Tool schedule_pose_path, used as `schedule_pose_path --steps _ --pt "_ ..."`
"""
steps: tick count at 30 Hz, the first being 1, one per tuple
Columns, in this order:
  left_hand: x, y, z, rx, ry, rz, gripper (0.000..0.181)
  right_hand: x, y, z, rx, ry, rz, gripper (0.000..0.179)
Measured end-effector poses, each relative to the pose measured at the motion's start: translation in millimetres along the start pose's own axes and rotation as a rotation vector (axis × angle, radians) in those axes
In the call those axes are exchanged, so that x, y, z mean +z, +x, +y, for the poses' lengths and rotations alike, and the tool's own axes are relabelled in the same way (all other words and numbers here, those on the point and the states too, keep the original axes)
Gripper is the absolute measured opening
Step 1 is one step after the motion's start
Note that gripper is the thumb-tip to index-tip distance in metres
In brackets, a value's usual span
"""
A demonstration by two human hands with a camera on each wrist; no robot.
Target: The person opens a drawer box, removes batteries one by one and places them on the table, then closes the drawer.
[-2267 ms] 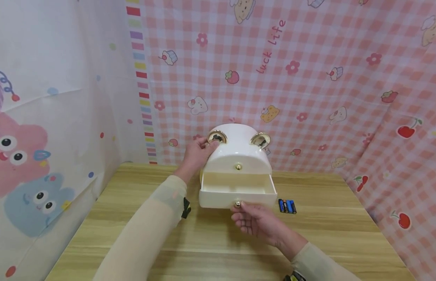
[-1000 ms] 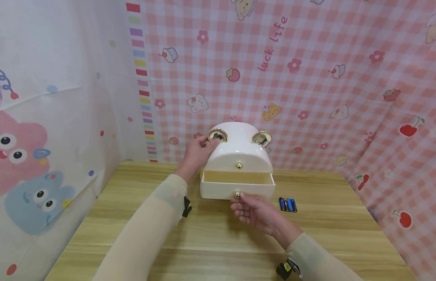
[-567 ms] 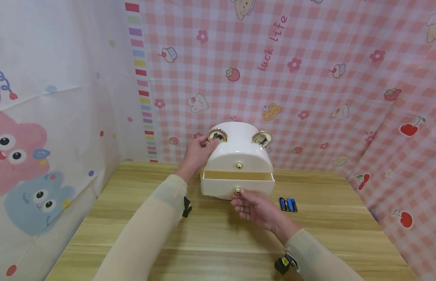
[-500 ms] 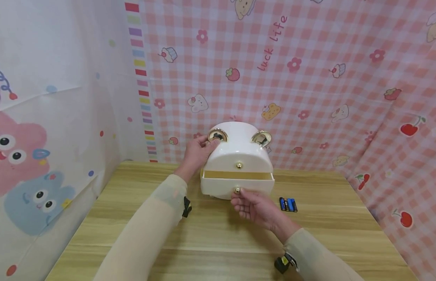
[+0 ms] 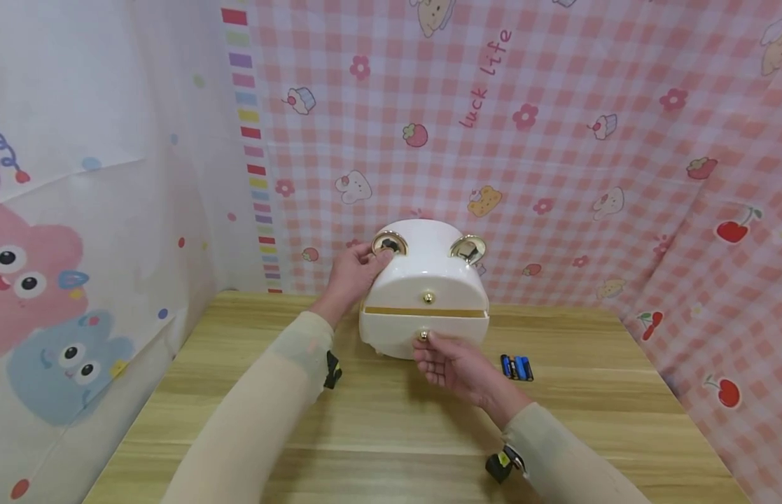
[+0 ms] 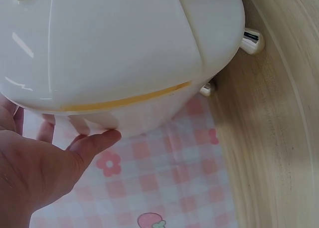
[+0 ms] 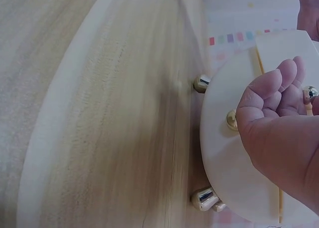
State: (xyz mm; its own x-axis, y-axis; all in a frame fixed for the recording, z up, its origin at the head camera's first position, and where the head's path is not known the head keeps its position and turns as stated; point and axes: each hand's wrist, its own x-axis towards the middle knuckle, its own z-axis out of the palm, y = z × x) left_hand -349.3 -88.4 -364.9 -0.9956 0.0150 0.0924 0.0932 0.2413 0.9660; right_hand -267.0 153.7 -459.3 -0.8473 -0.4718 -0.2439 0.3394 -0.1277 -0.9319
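White drawer (image 5: 392,332) now much farther in.

Batteries (image 5: 520,368) too small to read, inside of lower drawer (image 5: 391,332) mostly hidden

I see room for a hand over the table (image 5: 378,455) at lower centre, between the two sleeves (image 5: 258,413), and at right, past the batteries (image 5: 517,367). The white cabinet (image 5: 397,294) blocks the middle, its lower drawer (image 5: 391,332) leaving only a thin slit (image 5: 403,311); the left hand (image 5: 351,276) bars its left side, the right hand (image 5: 456,367) its front.
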Motion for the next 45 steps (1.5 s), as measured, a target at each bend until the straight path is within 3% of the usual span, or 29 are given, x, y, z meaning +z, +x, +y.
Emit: schedule_pose_path --steps 12,24,31,39,45 --pt "-1.0 0.0 1.3 -0.009 -0.001 0.005 0.051 -3 10.9 -1 -0.010 0.015 0.046 0.037" --pt "-2.1 0.5 0.7 -0.007 -0.008 -0.011 0.051 -5 13.8 -2 -0.009 0.017 0.078 0.039" --pt "-2.6 1.3 0.1 -0.018 -0.004 -0.019 0.052 -12 4.9 4 -0.001 -0.151 0.127 0.050" --pt "-2.3 1.1 -1.2 -0.010 0.002 -0.013 0.052 -17 -4.7 19 0.034 -0.370 0.207 0.046" --pt "-1.0 -0.2 -2.0 0.003 -0.001 -0.008 0.050 -14 -1.0 27 0.097 -0.393 0.231 0.050"
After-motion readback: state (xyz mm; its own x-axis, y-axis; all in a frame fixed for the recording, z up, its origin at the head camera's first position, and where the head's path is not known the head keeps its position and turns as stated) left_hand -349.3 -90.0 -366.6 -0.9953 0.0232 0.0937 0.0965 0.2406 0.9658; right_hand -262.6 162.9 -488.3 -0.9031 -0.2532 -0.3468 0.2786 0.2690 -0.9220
